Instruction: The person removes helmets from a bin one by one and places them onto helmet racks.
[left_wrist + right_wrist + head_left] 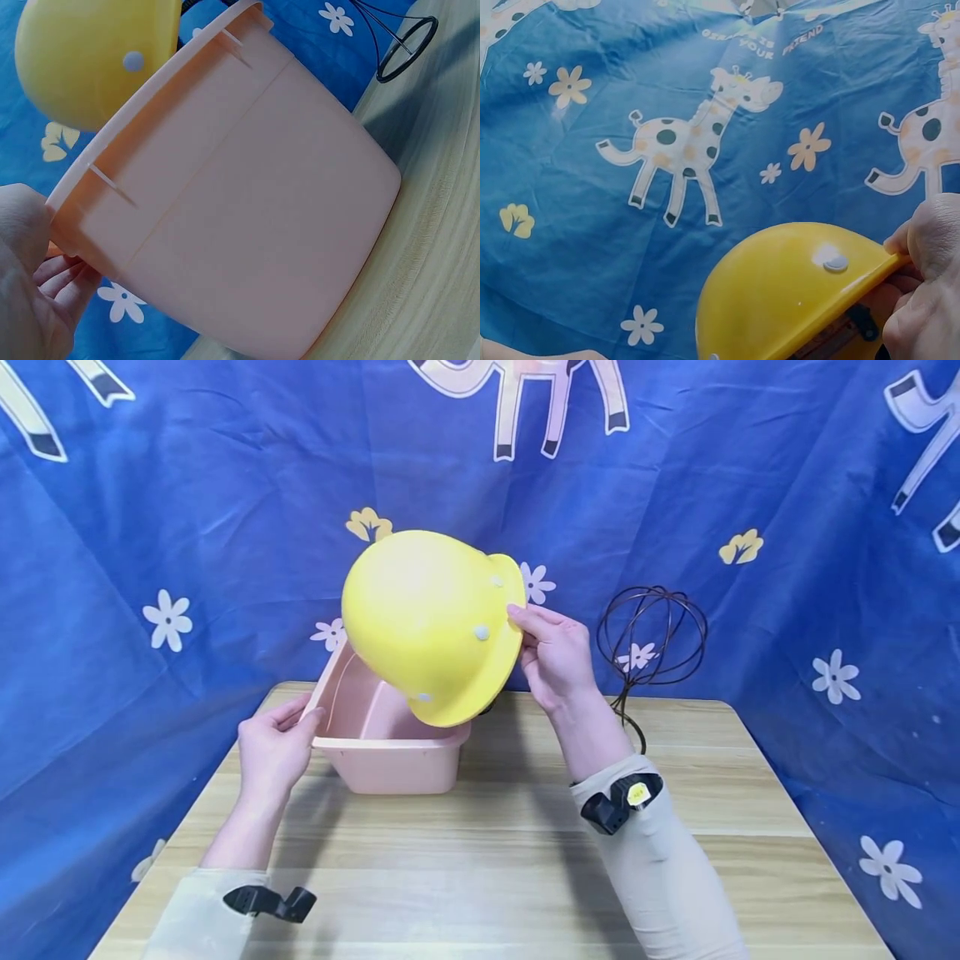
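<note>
A yellow hard hat (420, 610) is held up over the pink plastic basin (397, 768), tilted with its brim to the right. My right hand (555, 652) pinches that brim between thumb and fingers. In the right wrist view, part of the dark inner fittings shows under the hard hat (795, 285). My left hand (277, 747) grips the left rim of the basin, which rests on the table. The left wrist view shows the thumb above the basin's (247, 187) rim and the fingers of my left hand (45, 277) beneath it. The hat hides part of the basin's opening.
A dark wire stand (652, 635) with a globe-like top stands at the back right of the wooden table (465, 868). Behind the table hangs a blue cloth (247, 527) printed with flowers and animals.
</note>
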{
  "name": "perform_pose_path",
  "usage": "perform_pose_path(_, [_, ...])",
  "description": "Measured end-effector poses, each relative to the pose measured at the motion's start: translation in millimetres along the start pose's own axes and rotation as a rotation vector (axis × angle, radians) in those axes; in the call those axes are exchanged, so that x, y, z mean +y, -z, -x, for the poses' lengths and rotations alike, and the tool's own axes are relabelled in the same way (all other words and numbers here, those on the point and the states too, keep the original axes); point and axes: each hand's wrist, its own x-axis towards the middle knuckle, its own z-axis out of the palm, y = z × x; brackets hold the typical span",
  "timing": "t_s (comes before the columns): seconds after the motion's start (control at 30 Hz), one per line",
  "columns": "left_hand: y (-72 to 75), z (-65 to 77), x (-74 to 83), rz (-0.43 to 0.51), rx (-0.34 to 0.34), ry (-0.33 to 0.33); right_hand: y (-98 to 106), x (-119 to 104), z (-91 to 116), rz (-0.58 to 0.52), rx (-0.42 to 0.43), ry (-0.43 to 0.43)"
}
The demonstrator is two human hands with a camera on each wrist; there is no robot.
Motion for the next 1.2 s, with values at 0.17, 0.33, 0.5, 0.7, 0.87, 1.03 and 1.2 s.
perform_pose_path(0.17, [0.2, -1.1, -1.8, 0.01, -0.001, -0.004, 8.3, -10.1, 1.1, -0.028, 0.003, 0.021])
perform_pose_path(0.33, [0.6, -2.5, -5.0, 0.014, -0.008, 0.024, 17.4, -20.4, 3.6, -0.055, 0.028, 0.023])
perform_pose_path(0.5, [0.9, -1.4, -3.9, 0.018, 0.001, 0.017, 24.6, -32.9, 6.0, -0.1, 0.035, 0.037])
perform_pose_path(0.7, [-0.5, -1.6, -3.3, 0.016, 0.004, 0.007, 30.4, -49.5, 11.0, -0.15, 0.042, 0.065])
perform_pose_path(0.87, [0.9, -1.6, -3.3, 0.021, 0.007, 0.011, 33.2, -61.4, 17.1, -0.167, 0.05, 0.086])
perform_pose_path(1.03, [1.0, -1.5, -3.1, 0.034, 0.012, 0.018, 39.8, -72.1, 22.0, -0.233, 0.056, 0.114])
perform_pose_path(1.2, [-0.3, -2.6, -4.3, 0.015, 0.004, 0.015, 50.0, -82.1, 23.4, -0.302, 0.058, 0.146])
